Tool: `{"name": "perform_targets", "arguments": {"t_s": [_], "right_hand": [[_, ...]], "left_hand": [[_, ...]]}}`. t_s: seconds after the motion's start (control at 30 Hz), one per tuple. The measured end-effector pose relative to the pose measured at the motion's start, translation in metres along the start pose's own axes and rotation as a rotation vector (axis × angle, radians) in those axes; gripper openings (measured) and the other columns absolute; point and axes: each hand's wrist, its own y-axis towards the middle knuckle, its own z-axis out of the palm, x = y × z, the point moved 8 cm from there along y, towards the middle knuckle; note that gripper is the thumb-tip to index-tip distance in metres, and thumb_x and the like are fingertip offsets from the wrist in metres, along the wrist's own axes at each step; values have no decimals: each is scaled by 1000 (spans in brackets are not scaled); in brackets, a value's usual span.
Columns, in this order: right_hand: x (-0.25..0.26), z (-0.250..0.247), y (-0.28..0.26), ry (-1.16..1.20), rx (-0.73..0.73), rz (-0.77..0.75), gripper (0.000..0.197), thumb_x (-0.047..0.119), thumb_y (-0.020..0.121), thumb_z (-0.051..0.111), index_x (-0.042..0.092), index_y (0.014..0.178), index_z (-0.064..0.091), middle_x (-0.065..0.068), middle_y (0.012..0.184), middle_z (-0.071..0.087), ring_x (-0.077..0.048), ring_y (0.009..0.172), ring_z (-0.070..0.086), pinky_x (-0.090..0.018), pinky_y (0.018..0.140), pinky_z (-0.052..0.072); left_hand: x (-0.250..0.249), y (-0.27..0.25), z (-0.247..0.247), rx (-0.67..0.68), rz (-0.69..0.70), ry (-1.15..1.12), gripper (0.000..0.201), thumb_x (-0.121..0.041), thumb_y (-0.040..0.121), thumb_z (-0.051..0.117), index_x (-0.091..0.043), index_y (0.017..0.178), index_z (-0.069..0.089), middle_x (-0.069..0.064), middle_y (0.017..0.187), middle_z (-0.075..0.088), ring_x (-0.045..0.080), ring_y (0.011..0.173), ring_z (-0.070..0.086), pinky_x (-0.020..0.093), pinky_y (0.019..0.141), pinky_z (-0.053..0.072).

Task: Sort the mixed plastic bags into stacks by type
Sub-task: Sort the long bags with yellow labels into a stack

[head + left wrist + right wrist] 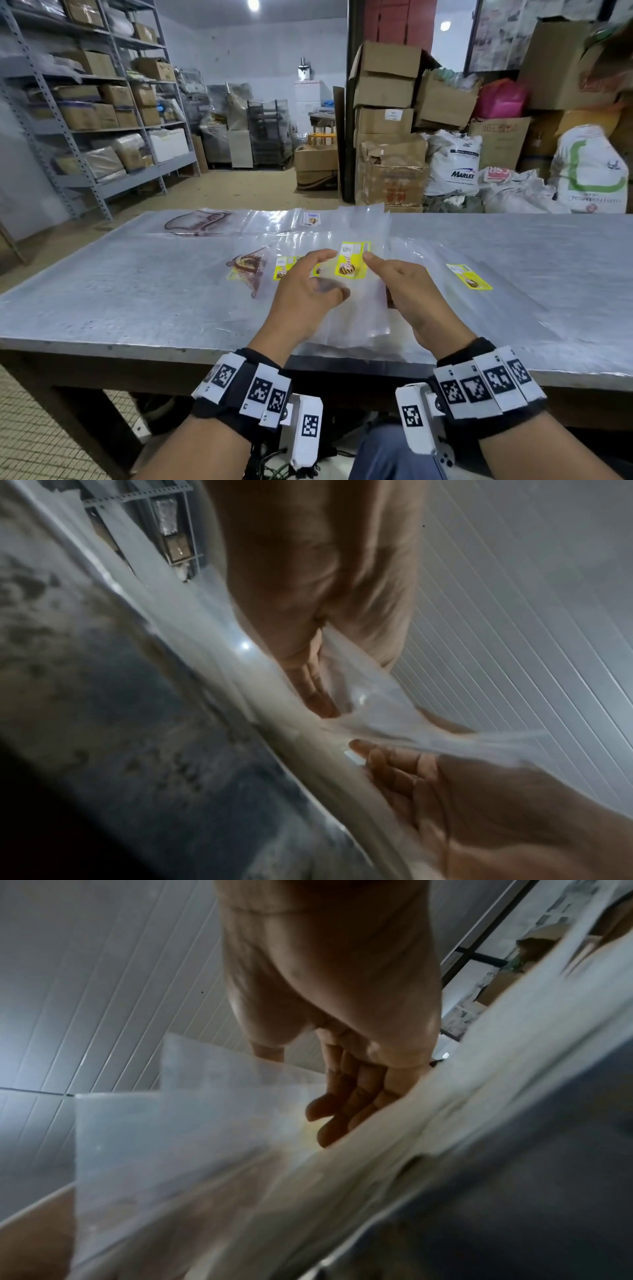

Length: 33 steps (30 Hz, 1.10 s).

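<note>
A clear yellow-label bag (pixel 356 291) is pinched lengthwise, label end away, by left hand (pixel 305 294) and right hand (pixel 416 294) fingers above the table (pixel 120 294).

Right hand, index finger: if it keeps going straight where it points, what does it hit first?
Most likely the yellow label on the clear bag held between the hands; the right hand points up-left with its index tip at the label's edge. Depth is unclear.

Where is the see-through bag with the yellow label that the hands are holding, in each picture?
Head: bag with the yellow label, centre, between both hands.
Left wrist: its clear film at centre, label hidden.
Right wrist: clear film at lower left, faint yellow.
Shared landmark: the grey table.
</note>
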Motion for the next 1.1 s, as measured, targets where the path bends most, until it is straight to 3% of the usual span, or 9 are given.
{"name": "perform_targets", "arguments": {"t_s": [0.17, 0.3, 0.4, 0.5, 0.57, 0.67, 0.83, 1.0, 1.1], "right_hand": [[-15, -18, 2, -127, -42, -59, 29, 21, 96, 68, -1, 78, 63, 2, 63, 44, -11, 54, 38, -19, 49, 32], [-6, -18, 0, -47, -7, -137, 18, 21, 102, 61, 15, 88, 70, 8, 70, 61, -13, 69, 51, -31, 67, 44], [16, -13, -1, 44, 42, -224, 14, 17, 104, 58, 19, 94, 68, 5, 87, 69, -10, 86, 68, -36, 83, 56], [37, -8, -2, 106, 93, -279, 15, 8, 103, 56, 15, 92, 63, -13, 100, 69, -24, 98, 75, -32, 80, 60], [48, -6, -3, 101, 120, -320, 14, 4, 102, 56, 12, 92, 62, -17, 99, 69, -27, 96, 74, -32, 77, 60], [57, -6, -6, 88, 132, -347, 11, 2, 101, 57, 12, 96, 61, -5, 95, 73, -22, 93, 76, -35, 79, 58], [63, -8, -3, 137, 7, -322, 16, 28, 104, 57, 21, 118, 58, 3, 97, 77, -15, 87, 73, -35, 72, 57], [76, -1, -1, 86, -61, -410, 19, 44, 97, 52, 29, 108, 56, -22, 107, 65, -37, 99, 65, -61, 93, 52], [91, 8, -5, 82, -30, -483, 23, 35, 105, 47, 14, 115, 49, 2, 101, 69, -14, 96, 63, -53, 100, 49]], "left_hand": [[13, 1, 13, 15, 0, 125, 64, -21, 79, 86, -52, 124, 54, -2, 131, 63, 12, 95, 71, 17, 83, 50], [13, 6, 11, -88, -105, 130, 72, -38, 83, 84, -32, 145, 48, -14, 136, 51, 8, 98, 67, 23, 85, 51], [13, 11, 16, -40, -241, -110, 73, -57, 72, 83, -24, 134, 60, -7, 130, 65, 14, 108, 67, 33, 87, 56], [-1, 14, 20, 17, -312, -488, 46, -33, 85, 78, -11, 124, 67, 9, 120, 73, 24, 98, 72, 34, 79, 58], [-20, 18, 14, 40, -236, -545, 38, -19, 88, 73, -12, 124, 64, 9, 115, 75, 26, 97, 74, 33, 76, 59], [-43, 25, -4, -15, -45, -466, 33, -2, 93, 68, -22, 117, 58, 6, 105, 76, 21, 87, 72, 34, 77, 56], [-51, 21, 0, 14, 49, -195, 27, -1, 98, 62, -25, 108, 56, -1, 93, 76, 16, 81, 68, 36, 77, 52], [-59, 18, 5, -13, 94, -107, 16, -17, 102, 60, -29, 109, 53, -1, 104, 76, 13, 80, 68, 31, 75, 53], [-73, 18, 5, -43, 173, -128, 10, -18, 107, 51, -20, 116, 51, -15, 97, 73, 7, 81, 65, 25, 74, 53]]}}
